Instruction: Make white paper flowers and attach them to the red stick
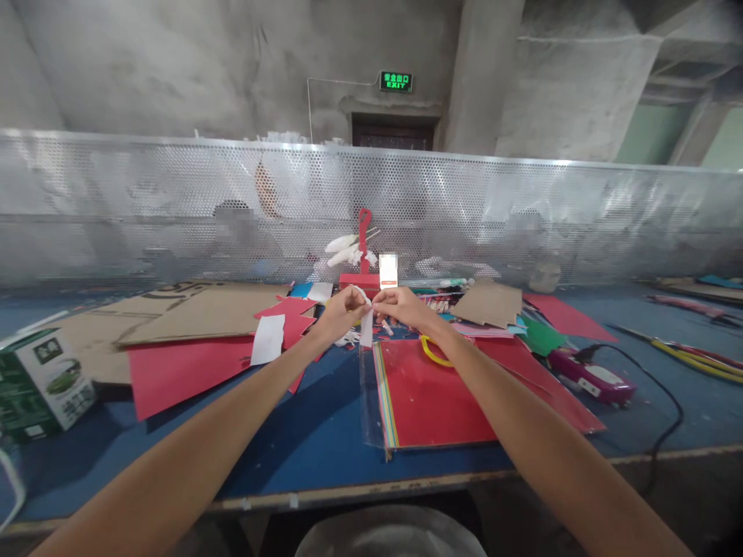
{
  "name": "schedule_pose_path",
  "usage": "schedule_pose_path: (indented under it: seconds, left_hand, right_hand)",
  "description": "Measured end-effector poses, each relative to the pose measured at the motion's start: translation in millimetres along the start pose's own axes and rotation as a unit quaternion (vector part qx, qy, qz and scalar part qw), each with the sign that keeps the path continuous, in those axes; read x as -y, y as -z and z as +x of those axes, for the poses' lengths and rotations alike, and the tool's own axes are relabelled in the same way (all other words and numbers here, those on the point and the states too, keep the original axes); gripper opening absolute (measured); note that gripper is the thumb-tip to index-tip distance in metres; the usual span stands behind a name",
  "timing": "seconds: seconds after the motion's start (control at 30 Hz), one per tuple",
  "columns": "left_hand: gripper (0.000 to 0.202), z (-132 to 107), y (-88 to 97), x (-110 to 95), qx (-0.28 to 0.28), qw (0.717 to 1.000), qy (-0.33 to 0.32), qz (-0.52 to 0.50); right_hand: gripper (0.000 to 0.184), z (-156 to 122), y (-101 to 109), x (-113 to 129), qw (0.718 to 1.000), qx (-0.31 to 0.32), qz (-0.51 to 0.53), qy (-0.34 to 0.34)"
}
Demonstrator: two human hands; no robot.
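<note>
Left hand and right hand meet at mid-tabletop, raised a little off it. Each grip is pressed together, fingertips pinching the top of a white paper strip. The strip hangs down between the 2 hands, its lower end loose over the near edge of the paper stack; whether it touches the stack cannot be told.

Step in hand, as judged: fine work on the top end of the strip, folding or curling it. The fingertips hide the exact action. A next move would call for both pinches held close together and a small, steady motion, as the strip is thin and limp.

Just below the hands:
- stack of coloured paper, red sheet on top, in a clear sleeve
- yellow loop on its far corner

Left:
- small white sheet on a large red sheet
- cardboard behind
- green box at the edge

Right: purple tool with a black cord.

Far side: red stand, then a perforated metal screen. Blue tabletop under all.
</note>
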State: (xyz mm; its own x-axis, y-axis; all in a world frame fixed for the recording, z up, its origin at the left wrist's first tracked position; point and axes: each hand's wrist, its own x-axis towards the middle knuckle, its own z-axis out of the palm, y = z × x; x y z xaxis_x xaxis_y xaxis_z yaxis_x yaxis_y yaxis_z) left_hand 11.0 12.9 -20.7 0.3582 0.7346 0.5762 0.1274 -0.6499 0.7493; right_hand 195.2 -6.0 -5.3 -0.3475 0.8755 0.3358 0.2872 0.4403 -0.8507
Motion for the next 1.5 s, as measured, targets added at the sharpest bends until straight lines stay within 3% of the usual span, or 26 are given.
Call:
schedule_pose_path:
  seconds: [0.3, 0.67, 1.03, 1.27, 1.5]
  left_hand:
    - [0.025, 0, 0.7, 3, -0.021, 1.000, 0.006, -0.002]
    - [0.026, 3, 3.4, 14, -0.026, 0.999, 0.020, 0.018]
    - [0.026, 2, 3.0, 15, 0.005, 0.999, 0.031, 0.020]
    - [0.029, 2, 0.9, 15, 0.021, 0.996, 0.069, -0.045]
    - [0.029, 2, 1.3, 16, 0.023, 0.997, 0.057, -0.044]
  right_hand:
    - [0.016, -1, 1, -3, 0.999, 0.028, -0.025, 0.011]
    - [0.014, -1, 1, 1, 0.999, 0.021, -0.032, 0.011]
    - [0.016, -2, 3, 1, 0.999, 0.029, -0.026, 0.023]
    - [0.018, 1, 5, -6, 0.999, 0.039, -0.006, 0.036]
    - [0.017, 1, 5, -5, 0.999, 0.028, -0.021, 0.034]
